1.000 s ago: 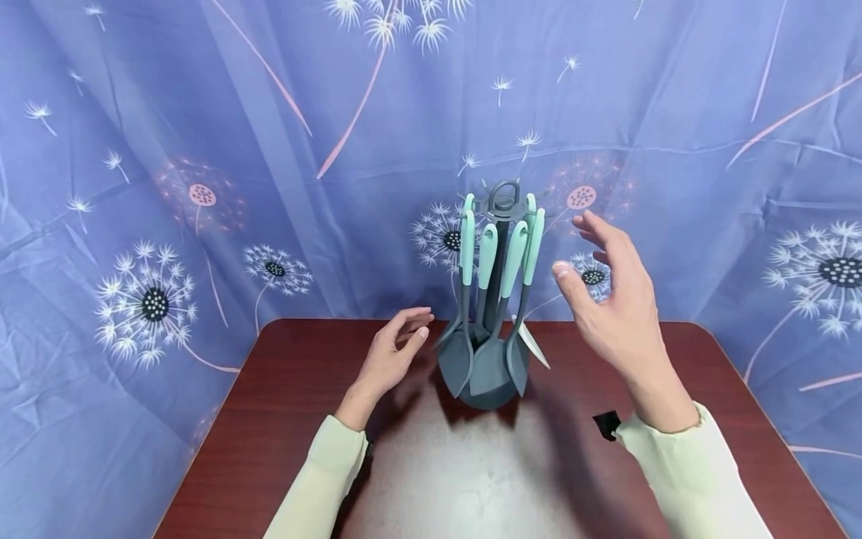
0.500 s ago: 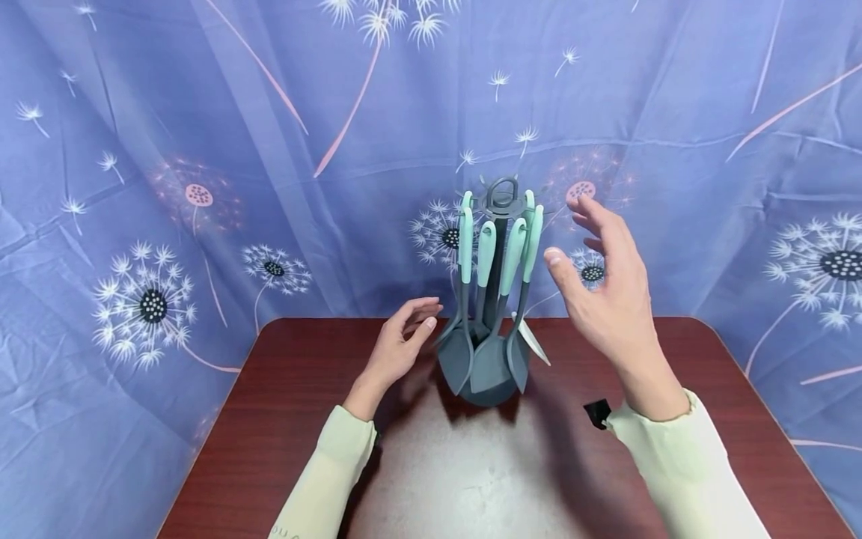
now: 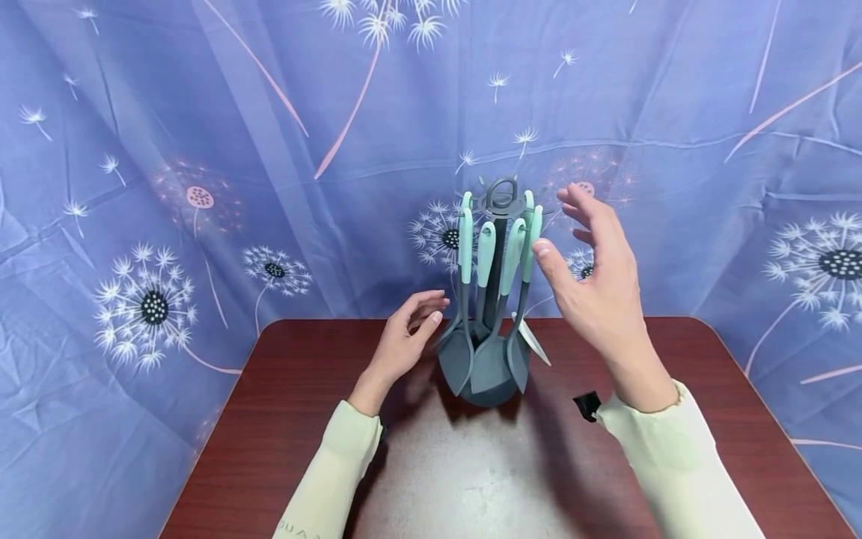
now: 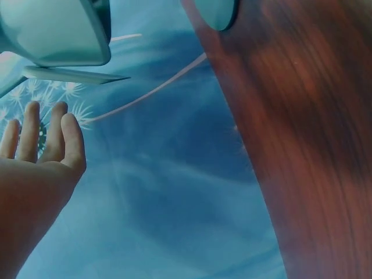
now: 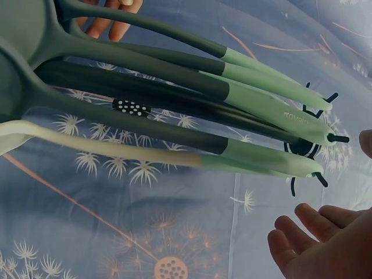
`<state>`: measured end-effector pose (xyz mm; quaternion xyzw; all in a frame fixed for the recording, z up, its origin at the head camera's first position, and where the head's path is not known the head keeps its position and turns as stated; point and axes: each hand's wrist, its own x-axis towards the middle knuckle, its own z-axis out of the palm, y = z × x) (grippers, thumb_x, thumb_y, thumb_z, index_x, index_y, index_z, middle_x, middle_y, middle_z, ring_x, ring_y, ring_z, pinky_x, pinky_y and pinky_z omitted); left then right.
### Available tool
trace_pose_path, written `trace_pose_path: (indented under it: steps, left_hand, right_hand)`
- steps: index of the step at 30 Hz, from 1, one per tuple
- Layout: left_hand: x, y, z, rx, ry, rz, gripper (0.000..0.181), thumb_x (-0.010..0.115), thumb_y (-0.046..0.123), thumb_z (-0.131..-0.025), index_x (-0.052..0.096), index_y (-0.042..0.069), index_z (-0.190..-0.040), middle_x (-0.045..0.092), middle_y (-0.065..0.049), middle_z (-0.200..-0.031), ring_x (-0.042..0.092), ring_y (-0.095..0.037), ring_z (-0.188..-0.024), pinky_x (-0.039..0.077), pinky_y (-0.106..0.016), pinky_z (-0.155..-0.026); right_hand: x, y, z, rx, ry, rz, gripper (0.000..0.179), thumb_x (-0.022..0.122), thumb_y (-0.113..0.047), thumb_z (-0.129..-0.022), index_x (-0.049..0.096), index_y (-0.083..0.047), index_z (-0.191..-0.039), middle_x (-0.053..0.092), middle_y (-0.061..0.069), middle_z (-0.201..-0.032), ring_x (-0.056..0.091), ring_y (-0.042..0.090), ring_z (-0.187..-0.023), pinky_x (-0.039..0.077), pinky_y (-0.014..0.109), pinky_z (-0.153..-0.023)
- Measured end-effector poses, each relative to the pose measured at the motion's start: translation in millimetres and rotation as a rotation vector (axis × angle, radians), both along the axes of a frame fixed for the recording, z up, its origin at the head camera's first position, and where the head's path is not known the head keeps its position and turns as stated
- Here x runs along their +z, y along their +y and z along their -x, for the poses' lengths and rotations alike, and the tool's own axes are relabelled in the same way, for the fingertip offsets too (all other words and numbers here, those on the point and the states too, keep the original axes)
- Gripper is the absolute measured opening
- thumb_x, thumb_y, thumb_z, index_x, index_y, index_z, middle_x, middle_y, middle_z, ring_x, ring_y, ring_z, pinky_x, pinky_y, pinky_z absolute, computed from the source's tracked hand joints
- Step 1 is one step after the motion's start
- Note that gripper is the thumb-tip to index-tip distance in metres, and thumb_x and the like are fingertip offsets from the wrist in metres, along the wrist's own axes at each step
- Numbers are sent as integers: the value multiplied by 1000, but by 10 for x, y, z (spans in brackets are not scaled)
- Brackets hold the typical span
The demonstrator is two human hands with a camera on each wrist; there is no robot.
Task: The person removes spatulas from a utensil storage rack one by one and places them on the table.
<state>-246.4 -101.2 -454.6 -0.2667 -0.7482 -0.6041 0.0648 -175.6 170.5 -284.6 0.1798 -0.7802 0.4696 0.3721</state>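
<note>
A dark grey utensil stand (image 3: 499, 258) with a ring on top stands toward the back of the table. Around it hang several kitchen utensils (image 3: 490, 365) with mint-green handles and grey stems and heads. One utensil (image 5: 133, 152), at the stand's right, has a cream stem. My left hand (image 3: 399, 343) is beside the heads on the left, fingers loosely bent; the left wrist view shows a flat grey head (image 4: 58, 32) above the fingers. On the right, my right hand (image 3: 601, 281) is raised at handle height, thumb tip overlapping the right-hand handle in the head view. Both hands hold nothing.
The stand rests on a dark red-brown wooden table (image 3: 269, 419) with rounded back corners. Behind and beside it hangs a blue curtain (image 3: 377, 239) printed with dandelions. A small black piece (image 3: 588, 406) sticks out at my right sleeve cuff.
My right hand has moved left and slightly up, closer to the handles. My left hand has moved right and a little up, closer to the utensil heads. The stand has stayed in place.
</note>
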Motion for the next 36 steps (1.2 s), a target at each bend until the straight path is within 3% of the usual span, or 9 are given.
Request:
trace_pose_path:
  steps: [6,14,20,24,30,36]
  left_hand:
    - [54,35,34,-12,17,-28,38,60,16,-110,59,11,-148,68,-11,-139,65,-21,-131,53,-39,-106]
    - [90,103,47,-22,43,-41,39,60,13,-110,57,3,-148,69,-7,-138,65,-27,-130,52,-51,-105]
    - [135,126,52,-29,23,-55,40,59,15,-111,57,4,-148,69,-5,-137,64,-34,-131,55,-42,-103]
    - [163,138,61,-23,13,-56,39,59,15,-110,58,5,-148,69,-5,-136,65,-29,-129,57,-39,-99]
    - [201,160,67,-15,18,-42,37,61,18,-110,61,18,-147,69,-2,-137,66,-18,-127,56,-41,-101]
    - [240,199,81,-18,11,-42,37,61,20,-110,61,23,-147,69,-2,-137,66,-18,-127,56,-44,-101]
  right_hand:
    - [19,-46,22,-7,17,3,65,76,-14,-96,52,-13,-156,59,3,-152,55,19,-140,44,33,-110]
    - [29,-69,62,-18,-6,16,64,75,-16,-97,52,-13,-156,58,3,-153,54,21,-141,46,42,-111]
    - [19,-83,97,-13,-29,32,65,75,-17,-97,51,-13,-157,58,3,-153,55,19,-141,46,45,-111]
    - [11,-102,112,-2,-36,28,65,76,-19,-97,51,-14,-157,57,3,-153,55,18,-141,46,45,-111]
    - [9,-122,132,2,-40,26,65,77,-20,-97,51,-16,-157,56,1,-154,56,17,-140,47,41,-110]
    - [24,-132,139,7,-47,36,65,77,-19,-97,51,-16,-157,56,-1,-155,56,17,-139,47,38,-109]
